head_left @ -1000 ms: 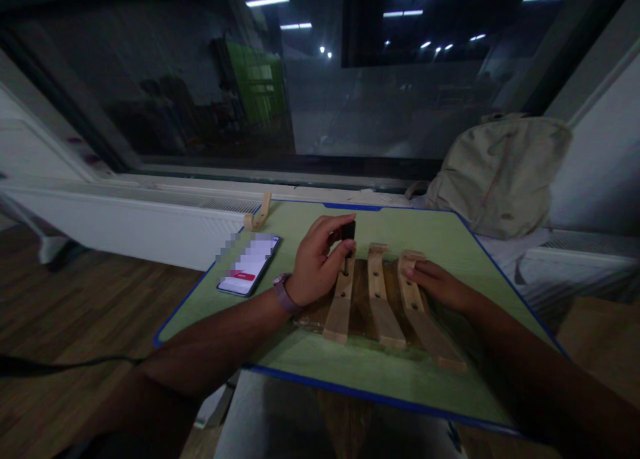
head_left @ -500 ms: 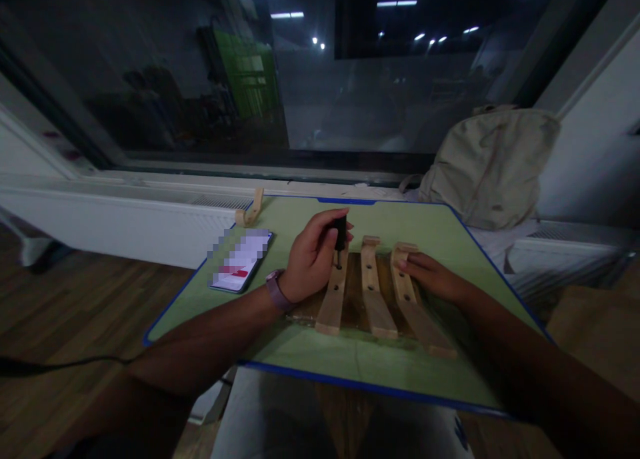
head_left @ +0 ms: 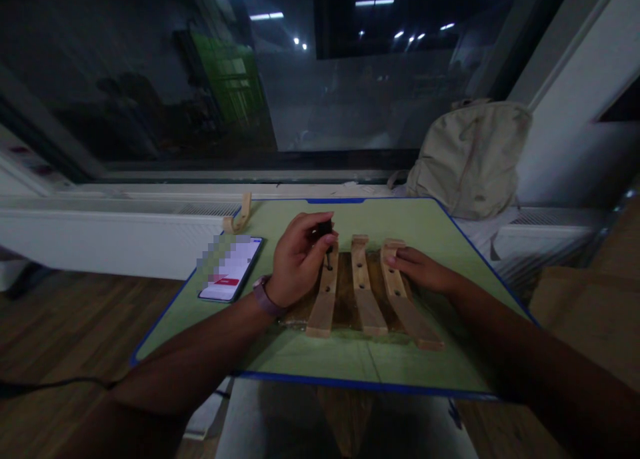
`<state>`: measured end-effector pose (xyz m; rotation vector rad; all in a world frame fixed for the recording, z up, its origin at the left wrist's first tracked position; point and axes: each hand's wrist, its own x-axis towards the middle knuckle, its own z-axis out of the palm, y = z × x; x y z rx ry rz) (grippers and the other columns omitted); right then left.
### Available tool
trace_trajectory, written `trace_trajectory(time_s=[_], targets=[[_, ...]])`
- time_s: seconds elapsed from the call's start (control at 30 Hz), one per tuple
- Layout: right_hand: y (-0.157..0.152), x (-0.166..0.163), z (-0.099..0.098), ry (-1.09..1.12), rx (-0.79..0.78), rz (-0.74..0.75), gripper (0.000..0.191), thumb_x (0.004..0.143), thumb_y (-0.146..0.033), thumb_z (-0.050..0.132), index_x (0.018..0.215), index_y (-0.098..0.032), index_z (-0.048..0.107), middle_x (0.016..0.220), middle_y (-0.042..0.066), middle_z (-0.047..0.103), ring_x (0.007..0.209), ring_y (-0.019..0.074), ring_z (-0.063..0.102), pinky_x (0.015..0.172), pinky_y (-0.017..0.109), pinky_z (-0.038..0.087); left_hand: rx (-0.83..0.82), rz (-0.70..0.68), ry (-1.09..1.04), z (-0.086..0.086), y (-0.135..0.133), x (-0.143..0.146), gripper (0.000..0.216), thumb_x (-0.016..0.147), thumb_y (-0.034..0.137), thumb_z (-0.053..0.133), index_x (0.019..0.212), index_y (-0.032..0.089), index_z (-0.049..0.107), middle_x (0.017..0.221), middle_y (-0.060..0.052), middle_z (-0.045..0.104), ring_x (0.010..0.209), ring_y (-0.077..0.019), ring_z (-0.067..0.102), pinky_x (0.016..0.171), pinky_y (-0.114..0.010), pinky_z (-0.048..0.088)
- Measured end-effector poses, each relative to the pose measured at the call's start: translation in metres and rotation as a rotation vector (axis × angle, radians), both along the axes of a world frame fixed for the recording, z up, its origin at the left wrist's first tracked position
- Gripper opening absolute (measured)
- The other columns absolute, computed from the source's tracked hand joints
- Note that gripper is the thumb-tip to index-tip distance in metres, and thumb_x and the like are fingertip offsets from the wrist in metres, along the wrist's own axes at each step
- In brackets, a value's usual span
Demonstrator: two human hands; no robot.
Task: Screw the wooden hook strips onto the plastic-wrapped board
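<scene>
My left hand (head_left: 299,256), with a watch on its wrist, is closed around the dark handle of a screwdriver (head_left: 326,227). The thin shaft points down to the upper hole of the left wooden hook (head_left: 320,316). To the right lie a middle wooden hook (head_left: 370,310) and a right wooden hook (head_left: 414,320), each with two holes. My right hand (head_left: 425,267) grips the upper part of the right hook between thumb and fingers. All three lie across a brown board (head_left: 345,309) that looks wrapped in clear film. Whether a screw sits under the tip is too small to tell.
The green table (head_left: 280,352) has a blue rim. A phone (head_left: 233,269) lies on its left side, and another wooden hook (head_left: 240,216) stands at the far left corner. A beige backpack (head_left: 473,159) rests by the window behind. Cardboard (head_left: 583,312) is at the right.
The view has turned slightly, so everything sits further left. The screwdriver handle tilts a little differently and shows less above my left fingers. My right hand keeps its hold on the right hook.
</scene>
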<state>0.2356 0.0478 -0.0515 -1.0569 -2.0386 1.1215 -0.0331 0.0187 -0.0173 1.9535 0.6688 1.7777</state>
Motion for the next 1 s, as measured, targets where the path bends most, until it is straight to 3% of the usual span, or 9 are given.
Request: trace_trajectory(time_s=[0.27, 0.47, 0.7, 0.8, 1.0], targets=[[-0.001, 0.001, 0.001, -0.048, 0.016, -0.006, 0.049, 0.088, -0.066, 0.059, 0.087, -0.02, 0.076, 0.099, 0.01, 0.078, 0.099, 0.0314, 0.071, 0.092, 0.044, 0.056, -0.041, -0.145, -0.008, -0.001, -0.003, 0.002, 0.031, 0.102, 0.023, 0.052, 0.133, 0.028, 0.055, 0.108, -0.004, 0.066, 0.092, -0.0122, 0.068, 0.084, -0.027, 0.057], [-0.002, 0.0, 0.002, -0.065, 0.026, -0.018, 0.05, 0.089, -0.065, 0.056, 0.094, -0.02, 0.077, 0.104, 0.012, 0.078, 0.102, 0.0332, 0.07, 0.093, 0.047, 0.055, 0.034, 0.0, 0.002, 0.0, 0.007, -0.004, 0.03, 0.091, 0.025, 0.07, 0.121, 0.027, 0.065, 0.103, -0.003, 0.06, 0.089, -0.0141, 0.06, 0.079, -0.026, 0.053], [-0.004, -0.003, 0.006, -0.051, 0.012, -0.029, 0.047, 0.089, -0.064, 0.059, 0.094, -0.021, 0.078, 0.105, 0.011, 0.079, 0.106, 0.0346, 0.071, 0.097, 0.048, 0.055, -0.044, 0.057, 0.042, -0.001, 0.002, -0.006, 0.032, 0.094, 0.025, 0.066, 0.126, 0.026, 0.066, 0.103, -0.005, 0.062, 0.093, -0.0174, 0.061, 0.081, -0.03, 0.051], [-0.003, -0.002, 0.004, -0.037, 0.017, -0.016, 0.049, 0.089, -0.065, 0.058, 0.096, -0.021, 0.078, 0.106, 0.01, 0.079, 0.108, 0.0339, 0.07, 0.1, 0.049, 0.054, -0.052, -0.012, 0.046, 0.001, 0.0, -0.005, 0.031, 0.095, 0.023, 0.064, 0.126, 0.027, 0.065, 0.102, -0.004, 0.062, 0.09, -0.0153, 0.062, 0.08, -0.028, 0.051], [-0.005, -0.001, 0.006, -0.053, 0.023, -0.028, 0.048, 0.089, -0.065, 0.058, 0.094, -0.022, 0.078, 0.109, 0.01, 0.079, 0.106, 0.0328, 0.071, 0.098, 0.047, 0.055, -0.082, -0.288, 0.048, 0.01, 0.0, -0.004, 0.029, 0.101, 0.021, 0.055, 0.129, 0.025, 0.057, 0.097, -0.002, 0.063, 0.087, -0.0113, 0.064, 0.08, -0.025, 0.052]])
